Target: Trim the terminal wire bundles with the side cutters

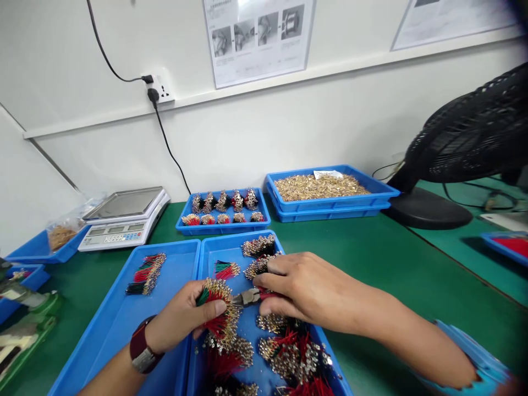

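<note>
My left hand (181,318), with a dark red watch band at the wrist, is closed round a bundle of short red and green wires (218,325) tipped with gold and silver metal terminals. My right hand (303,283) grips red-handled pliers (248,297); their jaws point left and reach the edge of the bundle, but whether they pinch a terminal I cannot tell. Both hands are over a blue tray (214,242) holding several more wire bundles, red, black and green. In the left blue tray (173,256) lies one row of wires (147,274) in red, green and black.
Behind stands a smaller blue tray (225,228) of bundles. Stacked blue trays (330,204) hold loose gold terminals (317,188). A weighing scale (124,214) is at back left, a black fan (429,203) at right. A green tool (31,330) sits at the left edge.
</note>
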Available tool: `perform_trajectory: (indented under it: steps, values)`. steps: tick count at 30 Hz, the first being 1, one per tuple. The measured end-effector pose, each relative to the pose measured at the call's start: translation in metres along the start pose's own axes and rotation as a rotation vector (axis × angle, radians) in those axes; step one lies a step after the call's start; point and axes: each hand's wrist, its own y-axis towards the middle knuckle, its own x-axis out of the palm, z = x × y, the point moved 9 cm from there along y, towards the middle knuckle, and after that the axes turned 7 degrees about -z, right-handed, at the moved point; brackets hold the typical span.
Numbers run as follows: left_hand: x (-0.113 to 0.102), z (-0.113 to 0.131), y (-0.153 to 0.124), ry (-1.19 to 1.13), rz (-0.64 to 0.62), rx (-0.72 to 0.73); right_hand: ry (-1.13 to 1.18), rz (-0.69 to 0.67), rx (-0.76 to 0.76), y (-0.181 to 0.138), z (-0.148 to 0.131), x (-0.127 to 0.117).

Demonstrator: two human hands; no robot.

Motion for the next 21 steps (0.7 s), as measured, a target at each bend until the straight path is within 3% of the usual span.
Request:
perform_trajectory:
  steps: [21]
  values:
    - [0.0053, 0.0023, -0.0008, -0.057, -0.063, 0.036, -0.024, -0.037, -0.011, 0.0020, -0.0005, 0.0058]
